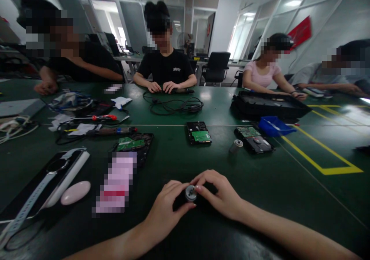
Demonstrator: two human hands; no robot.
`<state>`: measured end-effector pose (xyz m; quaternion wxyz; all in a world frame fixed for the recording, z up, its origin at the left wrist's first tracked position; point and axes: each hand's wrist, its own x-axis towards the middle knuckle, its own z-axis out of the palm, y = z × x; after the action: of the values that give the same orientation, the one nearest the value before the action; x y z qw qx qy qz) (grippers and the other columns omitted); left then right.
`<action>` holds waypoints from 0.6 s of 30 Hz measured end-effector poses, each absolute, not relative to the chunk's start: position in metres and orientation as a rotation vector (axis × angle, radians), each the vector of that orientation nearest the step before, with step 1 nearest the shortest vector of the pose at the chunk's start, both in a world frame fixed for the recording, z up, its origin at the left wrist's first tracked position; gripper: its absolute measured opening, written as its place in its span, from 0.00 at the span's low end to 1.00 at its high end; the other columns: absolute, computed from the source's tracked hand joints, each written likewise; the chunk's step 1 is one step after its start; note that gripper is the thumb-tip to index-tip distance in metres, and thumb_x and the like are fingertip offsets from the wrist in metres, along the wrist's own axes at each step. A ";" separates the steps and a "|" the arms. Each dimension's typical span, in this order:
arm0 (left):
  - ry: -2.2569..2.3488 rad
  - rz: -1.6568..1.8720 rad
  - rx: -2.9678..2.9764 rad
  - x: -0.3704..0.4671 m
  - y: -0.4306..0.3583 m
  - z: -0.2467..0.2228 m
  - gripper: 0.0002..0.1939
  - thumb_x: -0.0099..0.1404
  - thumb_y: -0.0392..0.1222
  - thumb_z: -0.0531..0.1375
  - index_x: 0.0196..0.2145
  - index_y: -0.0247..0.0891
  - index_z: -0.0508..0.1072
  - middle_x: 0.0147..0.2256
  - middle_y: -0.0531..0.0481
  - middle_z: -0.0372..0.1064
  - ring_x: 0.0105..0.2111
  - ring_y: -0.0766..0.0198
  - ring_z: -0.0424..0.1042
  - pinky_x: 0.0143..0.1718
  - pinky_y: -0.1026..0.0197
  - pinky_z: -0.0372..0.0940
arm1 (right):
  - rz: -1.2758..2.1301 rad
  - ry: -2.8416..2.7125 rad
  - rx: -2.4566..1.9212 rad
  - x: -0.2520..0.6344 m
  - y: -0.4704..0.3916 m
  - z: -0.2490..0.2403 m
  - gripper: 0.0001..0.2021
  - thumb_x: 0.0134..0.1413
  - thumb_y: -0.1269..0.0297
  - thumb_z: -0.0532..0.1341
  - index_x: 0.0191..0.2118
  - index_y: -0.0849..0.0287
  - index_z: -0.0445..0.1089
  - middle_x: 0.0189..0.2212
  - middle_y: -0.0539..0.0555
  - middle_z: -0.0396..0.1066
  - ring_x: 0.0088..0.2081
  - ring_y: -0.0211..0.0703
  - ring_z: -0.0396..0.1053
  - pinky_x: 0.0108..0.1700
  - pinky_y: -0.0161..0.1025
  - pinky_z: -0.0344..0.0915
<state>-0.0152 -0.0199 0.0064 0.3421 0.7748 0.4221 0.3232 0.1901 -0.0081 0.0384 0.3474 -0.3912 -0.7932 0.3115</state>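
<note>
Drives (pixel 199 133) and blue tray (pixel 276 127) beyond metal cylinder (pixel 190 193) between hands (pixel 164 210) (pixel 224 196)

Metal cylinder (pixel 190 193), smooth glossy tabletop (pixel 289 198)

Opens over green tabletop (pixel 277 187) just ahead of the left hand (pixel 167 204) and to the right of the right hand (pixel 219 194). Meets a hard drive (pixel 199 133) farther ahead, a metal cylinder (pixel 236 146) ahead-right, a pink oval (pixel 75 193) leftward.

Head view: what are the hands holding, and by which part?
A small metal cylinder: the left hand grips its sides, the right hand touches its rim.
</note>
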 end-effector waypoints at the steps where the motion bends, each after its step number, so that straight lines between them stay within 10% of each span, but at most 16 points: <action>1: 1.096 0.838 2.015 -0.015 -0.020 0.006 0.16 0.59 0.36 0.68 0.45 0.43 0.73 0.41 0.50 0.73 0.43 0.56 0.71 0.46 0.52 0.68 | 0.815 -2.041 -1.028 0.191 -0.008 0.038 0.05 0.62 0.64 0.59 0.37 0.57 0.71 0.37 0.52 0.76 0.41 0.41 0.73 0.46 0.42 0.66; 18: 1.140 0.813 2.051 -0.015 -0.018 0.005 0.20 0.58 0.34 0.67 0.48 0.46 0.73 0.43 0.49 0.73 0.44 0.53 0.72 0.47 0.49 0.69 | 0.712 -2.081 -1.174 0.237 -0.010 0.045 0.05 0.56 0.62 0.65 0.38 0.52 0.77 0.48 0.55 0.71 0.50 0.48 0.69 0.54 0.51 0.64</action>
<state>-0.0150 -0.0184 0.0047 0.3233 0.7815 0.4344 0.3100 0.2366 -0.0101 0.0447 0.3185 -0.4462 -0.7913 0.2706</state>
